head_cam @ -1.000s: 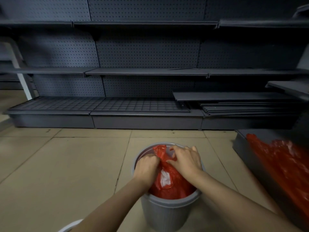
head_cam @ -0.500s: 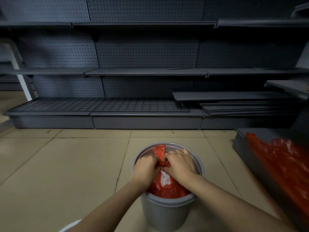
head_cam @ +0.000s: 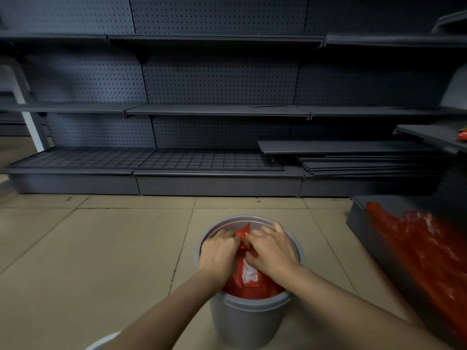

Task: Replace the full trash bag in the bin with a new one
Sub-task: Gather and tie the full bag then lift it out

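bin: round grey plastic bin on tiled floor
bag: full red plastic trash bag inside bin
left hand: fingers curled, gripping bag top
right hand: same, pinching bag top

**No readable text**

No text, label, brand, number or sign could be read anywhere in the head view. The grey bin, the red bag inside it and the dark pegboard shelving all showed plain surfaces, with nothing legible on them.
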Demonstrator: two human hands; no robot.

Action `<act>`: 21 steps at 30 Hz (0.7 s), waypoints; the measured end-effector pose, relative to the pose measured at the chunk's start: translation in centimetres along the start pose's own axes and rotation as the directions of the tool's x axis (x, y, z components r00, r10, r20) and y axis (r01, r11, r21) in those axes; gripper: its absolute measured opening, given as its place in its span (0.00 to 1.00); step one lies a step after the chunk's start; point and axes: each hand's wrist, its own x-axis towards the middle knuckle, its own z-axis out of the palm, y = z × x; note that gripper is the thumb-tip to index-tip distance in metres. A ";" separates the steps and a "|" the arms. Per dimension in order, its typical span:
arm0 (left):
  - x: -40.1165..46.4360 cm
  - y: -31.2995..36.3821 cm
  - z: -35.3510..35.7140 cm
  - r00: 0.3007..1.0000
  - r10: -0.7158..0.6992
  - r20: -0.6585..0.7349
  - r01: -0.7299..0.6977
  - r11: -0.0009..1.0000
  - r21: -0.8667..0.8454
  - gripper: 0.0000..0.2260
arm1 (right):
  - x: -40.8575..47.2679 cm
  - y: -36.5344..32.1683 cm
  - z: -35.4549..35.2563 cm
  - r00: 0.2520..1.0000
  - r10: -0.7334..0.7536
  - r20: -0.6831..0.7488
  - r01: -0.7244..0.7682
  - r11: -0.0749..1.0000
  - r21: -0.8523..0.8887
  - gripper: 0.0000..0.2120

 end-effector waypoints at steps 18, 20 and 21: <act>1.0 1.7 -0.7 0.938 -0.217 0.271 0.325 0.822 -0.467 0.12 | -0.6 2.5 -1.7 0.995 0.098 -0.018 -0.098 0.995 0.028 0.11; 1.1 2.0 -0.3 0.925 -0.247 0.288 0.372 0.742 -0.558 0.08 | -0.6 2.8 -2.1 0.988 0.150 0.044 -0.156 0.972 0.176 0.07; 1.1 2.1 -0.2 0.920 -0.259 0.296 0.389 0.705 -0.593 0.06 | -0.8 3.0 -2.0 0.987 0.159 0.039 -0.164 0.959 0.230 0.07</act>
